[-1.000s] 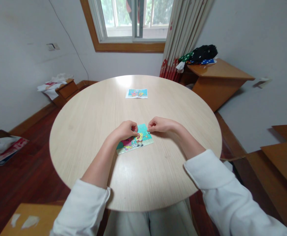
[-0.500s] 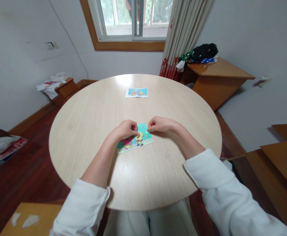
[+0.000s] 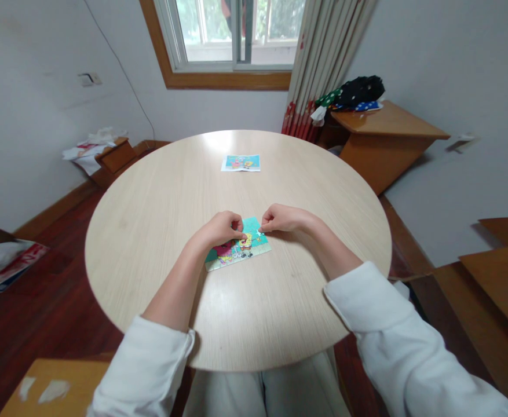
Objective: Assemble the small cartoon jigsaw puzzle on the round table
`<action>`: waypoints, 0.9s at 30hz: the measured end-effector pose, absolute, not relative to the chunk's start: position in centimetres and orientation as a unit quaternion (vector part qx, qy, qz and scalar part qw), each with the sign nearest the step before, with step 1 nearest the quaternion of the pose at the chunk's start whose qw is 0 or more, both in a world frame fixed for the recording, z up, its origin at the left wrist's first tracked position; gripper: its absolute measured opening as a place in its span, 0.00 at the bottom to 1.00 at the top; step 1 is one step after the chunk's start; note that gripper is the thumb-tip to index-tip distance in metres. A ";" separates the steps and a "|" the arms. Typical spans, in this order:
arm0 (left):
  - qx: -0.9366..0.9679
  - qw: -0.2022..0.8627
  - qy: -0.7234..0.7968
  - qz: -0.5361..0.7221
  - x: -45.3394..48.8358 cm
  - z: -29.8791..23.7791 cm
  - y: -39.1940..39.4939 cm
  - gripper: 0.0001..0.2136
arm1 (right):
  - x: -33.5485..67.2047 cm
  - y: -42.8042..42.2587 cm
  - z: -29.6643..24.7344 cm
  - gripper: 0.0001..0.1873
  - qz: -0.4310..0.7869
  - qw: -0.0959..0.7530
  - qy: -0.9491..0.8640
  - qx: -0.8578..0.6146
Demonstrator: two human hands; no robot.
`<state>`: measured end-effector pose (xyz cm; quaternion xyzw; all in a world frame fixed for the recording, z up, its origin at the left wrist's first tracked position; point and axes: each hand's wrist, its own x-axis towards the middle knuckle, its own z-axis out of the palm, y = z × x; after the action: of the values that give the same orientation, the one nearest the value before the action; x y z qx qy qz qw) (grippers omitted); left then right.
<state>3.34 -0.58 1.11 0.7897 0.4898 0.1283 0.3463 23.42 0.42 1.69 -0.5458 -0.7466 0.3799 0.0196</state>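
Note:
A small jigsaw puzzle (image 3: 254,243) with a turquoise cartoon picture, a yellow and a pink figure on it, lies slightly turned on the round table (image 3: 149,231). My left hand (image 3: 225,227) rests over its upper left part, thumb on the picture and fingers curled at the far side, hiding that area. At the right edge, my right hand (image 3: 273,220) is closed in a pinch on a small puzzle piece (image 3: 261,231) with a white mark, touching the puzzle. How much of the piece lies under the fingertips is hidden.
Farther back on the table lies a printed sheet (image 3: 241,163) with a similar cartoon picture. A wooden cabinet (image 3: 388,127) with dark cloth on it stands at the back right. A cardboard box (image 3: 54,388) is at the lower left.
Both hands keep their grip and place on the puzzle. Only the view has shifted very slightly.

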 end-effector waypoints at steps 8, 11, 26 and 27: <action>0.794 0.343 0.484 0.133 3.3 1.1 -0.6 0.09 | 23.3 0.3 1.8 0.09 0.377 0.023 -0.744 -0.551; 0.790 0.348 0.486 0.136 3.3 1.1 -0.6 0.09 | 23.3 0.2 1.8 0.09 0.380 0.025 -0.740 -0.554; 0.788 0.350 0.489 0.131 3.2 1.0 -0.6 0.09 | 23.4 0.3 1.7 0.09 0.380 0.024 -0.745 -0.548; 0.787 0.352 0.490 0.131 3.3 1.0 -0.6 0.09 | 23.4 0.3 1.7 0.09 0.381 0.025 -0.745 -0.547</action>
<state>3.26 -0.63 0.98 0.7869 0.4900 0.1307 0.3517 23.37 0.25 1.72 -0.5469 -0.7452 0.3807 0.0249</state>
